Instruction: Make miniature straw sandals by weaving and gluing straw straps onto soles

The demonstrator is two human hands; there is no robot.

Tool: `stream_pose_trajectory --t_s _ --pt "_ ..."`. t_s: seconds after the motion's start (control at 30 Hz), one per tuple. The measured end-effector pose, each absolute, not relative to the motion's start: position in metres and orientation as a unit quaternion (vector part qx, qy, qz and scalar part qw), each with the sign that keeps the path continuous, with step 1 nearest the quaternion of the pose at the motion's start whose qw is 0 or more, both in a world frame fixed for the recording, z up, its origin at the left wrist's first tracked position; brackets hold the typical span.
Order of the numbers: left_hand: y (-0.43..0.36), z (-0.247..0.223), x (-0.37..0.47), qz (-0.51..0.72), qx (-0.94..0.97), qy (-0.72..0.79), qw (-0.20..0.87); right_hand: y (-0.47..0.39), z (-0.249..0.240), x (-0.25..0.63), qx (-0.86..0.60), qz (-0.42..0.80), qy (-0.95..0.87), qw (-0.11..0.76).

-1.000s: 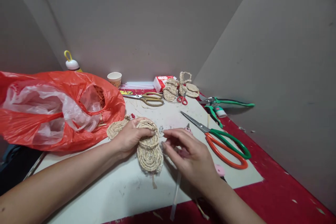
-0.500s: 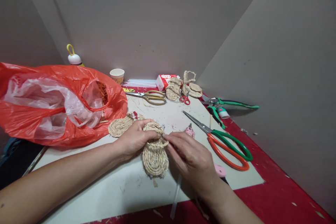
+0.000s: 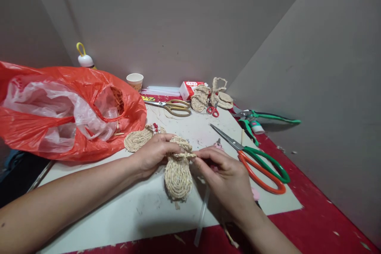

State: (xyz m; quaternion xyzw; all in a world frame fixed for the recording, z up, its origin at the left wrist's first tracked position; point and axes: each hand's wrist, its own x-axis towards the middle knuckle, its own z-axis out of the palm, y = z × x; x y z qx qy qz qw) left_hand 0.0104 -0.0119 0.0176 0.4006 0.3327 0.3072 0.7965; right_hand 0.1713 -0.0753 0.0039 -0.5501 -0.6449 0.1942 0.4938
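Note:
A small woven straw slipper (image 3: 178, 178) stands tilted above the white board, its coiled sole facing me. My left hand (image 3: 154, 154) grips its upper left side, thumb pressed near the braided strap (image 3: 183, 154). My right hand (image 3: 224, 174) pinches the right end of that strap between thumb and forefinger. Behind my left hand lies another coiled straw sole (image 3: 138, 140) with red and white beads (image 3: 155, 127) on it. A pink-handled glue gun (image 3: 218, 145) is partly hidden behind my right hand, and a clear glue stick (image 3: 202, 216) lies below it.
Large scissors (image 3: 262, 166) with green and orange handles lie at right, garden shears (image 3: 268, 117) beyond. A red plastic bag (image 3: 131, 103) fills the left. Gold-handled scissors (image 3: 177, 108), a paper cup (image 3: 135, 81) and finished straw slippers (image 3: 200, 98) stand at the back.
My right fingers have shifted slightly right and now pinch the strap's end, which stretches further across the slipper. The view has shifted a little.

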Motion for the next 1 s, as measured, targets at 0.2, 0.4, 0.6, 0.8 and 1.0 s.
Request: stream_pose_trajectory --t_s 0.2,0.4,0.6,0.8,1.0 --pt "-0.008 0.018 0.006 0.303 0.385 0.344 0.801 -0.069 -0.005 0.168 -0.623 0.301 -0.508 0.514" --pt "-0.014 0.014 0.011 0.292 0.424 0.297 0.805 -0.064 -0.01 0.171 -0.631 0.316 -0.461 0.538" --pt "-0.02 0.0 0.016 0.344 0.518 0.298 0.724 -0.064 -0.007 0.168 -0.626 0.302 -0.484 0.532" --pt "-0.017 0.003 0.017 0.358 0.492 0.307 0.732 -0.065 -0.006 0.168 -0.629 0.283 -0.516 0.508" --pt "-0.017 0.006 0.016 0.332 0.448 0.324 0.764 -0.069 -0.002 0.169 -0.627 0.272 -0.542 0.489"
